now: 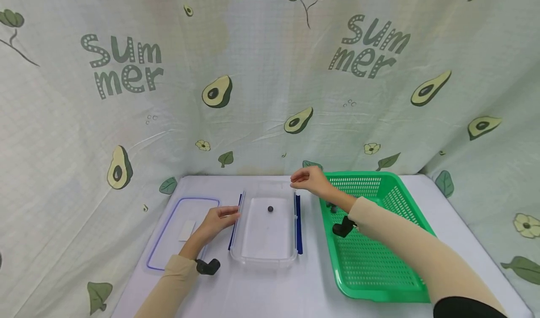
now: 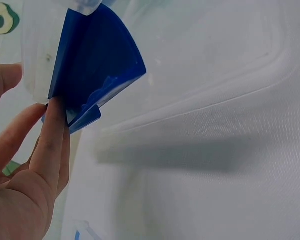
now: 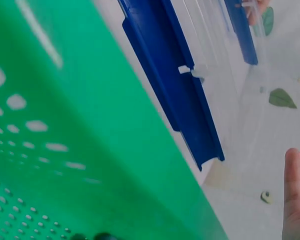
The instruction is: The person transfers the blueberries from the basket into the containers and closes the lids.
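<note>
A clear plastic container (image 1: pixel 266 261) with blue side latches stands mid-table, a small dark ball (image 1: pixel 270 209) inside it. My left hand (image 1: pixel 219 220) is at the container's left side. In the left wrist view its fairly straight fingers (image 2: pixel 52 145) touch the swung-out blue latch (image 2: pixel 97 60), the thumb apart from them. Over the container's back right corner hovers my right hand (image 1: pixel 311 180), fingers loosely bent toward the thumb, with nothing visible in them. The right wrist view shows only some fingers at its edge, beyond the right blue latch (image 3: pixel 170 65).
On the right is a green perforated basket (image 1: pixel 337 266), with small dark items (image 1: pixel 332 207) near its left wall, partly behind my right forearm. A clear blue-edged lid (image 1: pixel 168 231) lies on the left, a white rectangle (image 1: pixel 187 230) on it. A printed cloth hangs behind the table.
</note>
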The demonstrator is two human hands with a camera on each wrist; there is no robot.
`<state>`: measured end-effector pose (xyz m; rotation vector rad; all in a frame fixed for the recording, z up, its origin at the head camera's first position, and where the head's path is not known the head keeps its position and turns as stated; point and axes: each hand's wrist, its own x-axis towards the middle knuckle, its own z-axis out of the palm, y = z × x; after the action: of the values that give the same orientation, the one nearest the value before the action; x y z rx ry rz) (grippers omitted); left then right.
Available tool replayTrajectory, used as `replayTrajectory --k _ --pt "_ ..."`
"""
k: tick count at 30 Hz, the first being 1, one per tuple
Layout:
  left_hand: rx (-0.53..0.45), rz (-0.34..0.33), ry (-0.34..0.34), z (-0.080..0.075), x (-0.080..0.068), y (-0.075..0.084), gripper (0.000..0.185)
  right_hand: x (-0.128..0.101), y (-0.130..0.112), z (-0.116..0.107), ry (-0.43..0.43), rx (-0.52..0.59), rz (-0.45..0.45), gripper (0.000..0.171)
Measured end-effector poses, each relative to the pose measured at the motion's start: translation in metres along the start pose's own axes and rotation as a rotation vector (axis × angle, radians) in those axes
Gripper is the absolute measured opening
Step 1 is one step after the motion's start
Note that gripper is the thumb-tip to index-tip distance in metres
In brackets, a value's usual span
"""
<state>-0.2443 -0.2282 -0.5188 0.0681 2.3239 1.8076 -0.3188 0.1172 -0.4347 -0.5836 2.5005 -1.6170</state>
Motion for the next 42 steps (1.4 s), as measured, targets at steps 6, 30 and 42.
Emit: replayTrajectory --k 6,30,42 --pt "0.008 0.002 0.01 0.0 0.003 0.0 0.045 -0.004 0.0 -0.018 0.018 0.048 -0.025 0.024" --pt "0.01 -0.025 0.006 0.004 0.003 0.001 0.045 -0.045 0.039 -0.075 0.15 0.073 0.045 0.036" --pt "-0.002 -0.012 -0.011 0.005 -0.007 0.014 0.045 -0.069 0.069 -0.083 0.201 0.067 0.12 0.04"
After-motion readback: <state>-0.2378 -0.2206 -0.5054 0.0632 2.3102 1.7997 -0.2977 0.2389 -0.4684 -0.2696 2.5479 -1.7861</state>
